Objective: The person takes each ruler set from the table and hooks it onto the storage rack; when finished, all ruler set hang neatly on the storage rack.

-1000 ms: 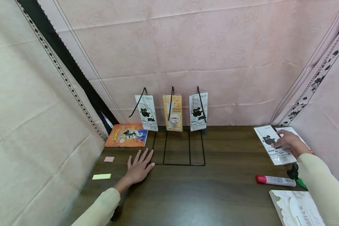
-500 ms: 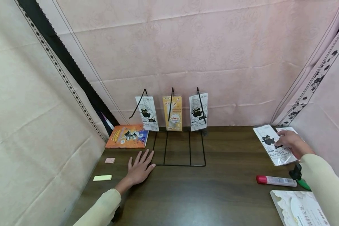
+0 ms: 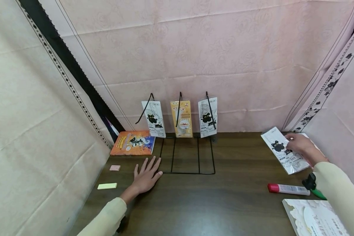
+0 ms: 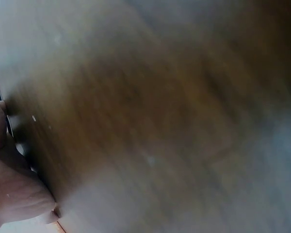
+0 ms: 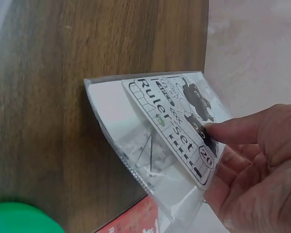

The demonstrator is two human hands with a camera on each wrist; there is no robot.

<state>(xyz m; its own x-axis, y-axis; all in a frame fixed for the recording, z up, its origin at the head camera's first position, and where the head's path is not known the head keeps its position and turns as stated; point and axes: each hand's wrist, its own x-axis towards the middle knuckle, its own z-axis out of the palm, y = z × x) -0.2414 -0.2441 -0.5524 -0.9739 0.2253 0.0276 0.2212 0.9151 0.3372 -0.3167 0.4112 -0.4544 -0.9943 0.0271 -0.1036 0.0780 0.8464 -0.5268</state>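
The left hand (image 3: 144,180) lies flat, fingers spread, on the dark brown wooden surface (image 3: 224,206) by the black wire rack's (image 3: 188,173) near-left corner. At far right, the right hand (image 3: 302,146) pinches a flat white rectangular clear-wrapped ruler-set packet (image 3: 280,152), its long axis slanting from back-left to front-right.

held Ruler Set packet (image 3: 278,153): white, black cats | middle hanging packet (image 3: 185,118): orange-yellow | book (image 3: 131,146): orange, purple-blue | rack (image 3: 188,173): black
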